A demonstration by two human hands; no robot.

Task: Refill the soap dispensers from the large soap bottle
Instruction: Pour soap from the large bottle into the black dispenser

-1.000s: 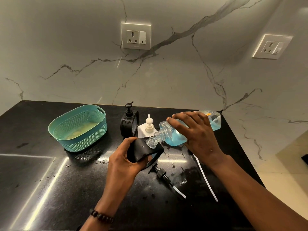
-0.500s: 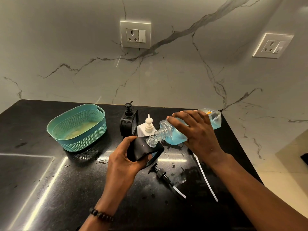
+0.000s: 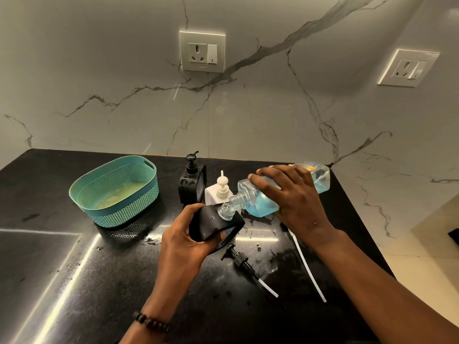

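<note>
White marble-look wall with dark veins (image 3: 260, 115) behind, two cream wall sockets (image 3: 202, 51) on it, one centre, one far right; glossy black stone worktop (image 3: 62, 264) below, wet splashes near the middle; teal perforated plastic basket (image 3: 116, 192) sits left on the worktop, something yellowish inside, cannot tell what; large clear plastic soap bottle with blue liquid (image 3: 263, 202) held tipped almost flat above the worktop right of centre, base up toward the wall, threaded neck pointing down-left, its mouth touching the clear neck of the dispenser below; right hand (image 3: 295, 202) grips the bottle from above, grip clamped round its body, fingers curled over the top; left hand (image 3: 183, 242) holds a black square soap dispenser with a clear screw neck (image 3: 213, 223), tilted, pump off, grip clamped round its sides, thumb at the front; beaded dark bracelet (image 3: 151, 321) on the left wrist; second black dispenser with black pump (image 3: 192, 180) stands upright by the wall, just beside a white square dispenser with cream pump (image 3: 218, 192), also upright, just behind the tilted one; loose black pump head with white tube (image 3: 244, 265) lies on the worktop just in front of the held dispenser; long white dip tube (image 3: 308, 266) lies to its right, partly under the right forearm.
</note>
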